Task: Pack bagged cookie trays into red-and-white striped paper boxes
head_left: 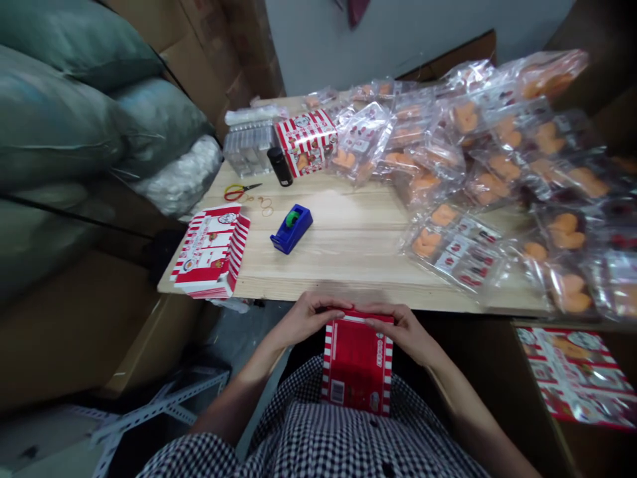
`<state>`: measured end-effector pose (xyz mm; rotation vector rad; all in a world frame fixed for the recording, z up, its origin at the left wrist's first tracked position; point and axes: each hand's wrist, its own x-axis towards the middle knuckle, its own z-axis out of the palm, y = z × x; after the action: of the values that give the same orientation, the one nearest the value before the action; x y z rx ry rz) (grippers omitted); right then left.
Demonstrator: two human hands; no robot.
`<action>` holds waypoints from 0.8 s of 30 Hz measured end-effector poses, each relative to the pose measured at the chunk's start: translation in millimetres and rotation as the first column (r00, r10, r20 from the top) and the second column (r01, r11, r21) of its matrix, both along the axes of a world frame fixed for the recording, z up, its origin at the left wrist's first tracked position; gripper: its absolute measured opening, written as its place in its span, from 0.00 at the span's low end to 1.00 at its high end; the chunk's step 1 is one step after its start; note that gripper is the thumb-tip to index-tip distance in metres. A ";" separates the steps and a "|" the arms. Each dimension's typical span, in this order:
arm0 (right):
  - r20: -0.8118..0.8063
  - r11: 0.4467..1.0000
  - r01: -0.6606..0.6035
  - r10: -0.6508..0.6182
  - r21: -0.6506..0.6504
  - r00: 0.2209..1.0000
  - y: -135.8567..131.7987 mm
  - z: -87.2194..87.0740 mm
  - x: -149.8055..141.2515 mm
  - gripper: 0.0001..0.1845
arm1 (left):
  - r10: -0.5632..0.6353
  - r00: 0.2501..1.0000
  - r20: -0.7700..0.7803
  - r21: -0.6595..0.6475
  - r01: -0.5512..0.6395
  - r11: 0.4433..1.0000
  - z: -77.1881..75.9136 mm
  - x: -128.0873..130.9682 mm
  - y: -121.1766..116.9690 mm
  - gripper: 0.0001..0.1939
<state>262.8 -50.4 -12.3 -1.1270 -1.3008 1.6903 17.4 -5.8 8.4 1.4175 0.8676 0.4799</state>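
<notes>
Against my lap and the table's front edge I hold a red box (357, 362) with white striped sides and a barcode. At its upper left edge, my left hand (318, 313) is closed, thumb on the near face and fingers behind. My right hand (398, 326) grips the upper right edge the same way. The fingertips of both hands nearly meet along the top. A blue tape dispenser (292, 229) with a green core stands on the table beyond my hands. To its left lies a stack of red-and-white printed boxes (212, 249).
Clear bags with orange pieces (460, 249) cover the table's right side. At the back are a striped box (308, 143), a black bottle (279, 166) and clear plastic cases (249, 147). Scissors (241, 191) lie near rubber bands (266, 204). Large sacks (60, 113) pile up left.
</notes>
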 end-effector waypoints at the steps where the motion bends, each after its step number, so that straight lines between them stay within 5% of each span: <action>1: 0.003 1.000 0.008 -0.008 -0.029 1.000 0.1 -0.7 0.6 0.17 | 0.037 0.999 0.020 0.002 -0.037 0.999 -0.5 -3.2 4.4 0.17; 3: 0.031 0.998 0.039 -0.037 -0.055 0.999 1.3 -0.6 4.3 0.16 | 0.236 0.971 0.037 0.100 -0.238 0.966 -3.2 -16.0 23.6 0.23; 4: 0.047 0.997 0.057 -0.055 -0.050 0.997 2.7 0.8 7.2 0.15 | 0.386 0.922 0.037 0.184 -0.385 0.904 -5.0 -25.5 38.3 0.26; 6: 0.081 0.995 0.101 -0.101 0.006 0.992 7.2 7.8 14.4 0.15 | 0.689 0.724 0.020 0.349 -0.651 0.674 -8.7 -48.4 74.0 0.22; 8: 0.116 0.979 0.172 -0.185 0.112 0.976 13.8 20.0 22.6 0.14 | 0.806 0.584 -0.101 0.365 -0.732 0.576 -12.1 -70.6 110.4 0.17; 11: 0.142 0.920 0.298 -0.341 0.256 0.929 25.4 40.3 34.7 0.14 | 0.768 0.613 -0.184 0.263 -0.723 0.640 -15.8 -90.5 148.8 0.12; 15: 0.147 0.896 0.372 -0.413 0.243 0.899 33.3 48.4 44.6 0.15 | 0.681 0.703 -0.207 0.094 -0.679 0.729 -17.7 -93.3 162.0 0.13; 24: 0.074 0.929 0.360 -0.366 0.084 0.928 18.2 23.0 39.9 0.18 | 0.736 0.677 0.014 -0.075 -0.733 0.676 -24.0 -98.7 150.2 0.17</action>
<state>302.7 -32.2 10.7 -1.3219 -1.1104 1.3260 -81.3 144.4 -15.6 0.9342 1.4098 1.0832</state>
